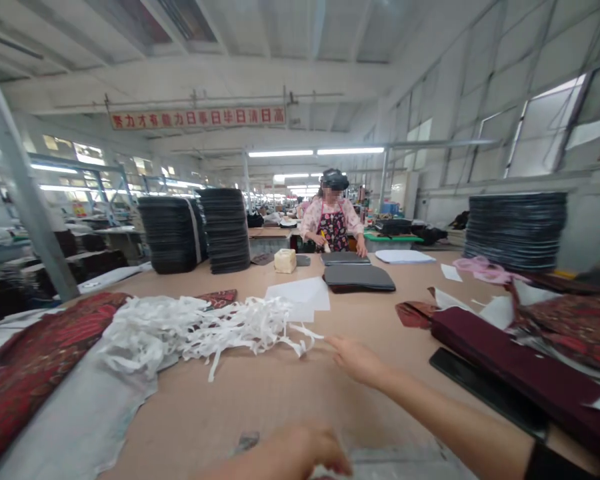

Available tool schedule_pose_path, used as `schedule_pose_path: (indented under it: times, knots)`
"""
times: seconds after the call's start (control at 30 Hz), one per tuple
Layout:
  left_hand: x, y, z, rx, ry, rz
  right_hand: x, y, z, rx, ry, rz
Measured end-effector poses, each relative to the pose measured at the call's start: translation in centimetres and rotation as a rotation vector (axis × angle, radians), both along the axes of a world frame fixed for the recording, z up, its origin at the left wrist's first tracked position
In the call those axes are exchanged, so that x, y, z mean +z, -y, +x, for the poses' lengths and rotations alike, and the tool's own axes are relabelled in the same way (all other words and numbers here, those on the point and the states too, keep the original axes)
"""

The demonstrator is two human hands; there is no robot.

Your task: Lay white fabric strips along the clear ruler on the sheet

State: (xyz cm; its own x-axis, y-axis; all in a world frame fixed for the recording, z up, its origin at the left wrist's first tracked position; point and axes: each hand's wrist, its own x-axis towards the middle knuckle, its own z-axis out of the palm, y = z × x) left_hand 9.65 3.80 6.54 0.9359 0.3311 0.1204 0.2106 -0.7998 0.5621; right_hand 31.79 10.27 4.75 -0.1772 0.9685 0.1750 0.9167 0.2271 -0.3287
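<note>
My right hand [355, 358] reaches over the brown table [220, 413], its fingers pinched on the end of a white strip [310, 333] at the right edge of a tangled heap of white strips [145, 327]. Near the bottom edge, my left hand [303, 450] is blurred by motion, with its fingers curled; what it may hold cannot be made out. A small grey object [249, 440] lies just left of that hand. White paper sheets [303, 297] lie beyond the heap.
Dark stacks [173, 233] stand at the back left, another stack [516, 230] at the back right. Patterned red fabric [45, 353] lies left. A maroon piece [510, 360] and black phone-like slab [480, 383] lie right. A person [333, 223] works across the table beside grey panels [359, 277].
</note>
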Motion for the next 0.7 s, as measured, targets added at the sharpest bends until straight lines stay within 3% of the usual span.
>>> schedule_pose_path:
  times: [0.1,0.23,0.3,0.4,0.5,0.7]
  knots:
    - [-0.7,-3.7,2.4,0.267,0.145,0.15,-1.3,-2.7,-1.4,-0.064,-0.037,0.051]
    - [-2.9,-8.4,4.2,0.367,0.094,0.446,-2.5,-4.6,-1.2,-0.11,-0.149,0.039]
    - [-3.7,-10.1,4.6,0.399,0.025,0.491,-2.1,-4.7,-0.1,-0.131,-0.238,0.026]
    - [-4.2,-11.3,4.8,0.448,0.017,0.428,-0.4,-3.3,2.1,-0.177,-0.405,-0.009]
    - [-3.9,-10.6,5.0,0.456,0.077,0.331,1.5,-0.4,3.4,-0.181,-0.56,-0.058]
    - [-3.2,-9.7,6.5,0.467,0.204,-0.034,2.7,5.6,2.5,-0.018,-1.087,-0.253]
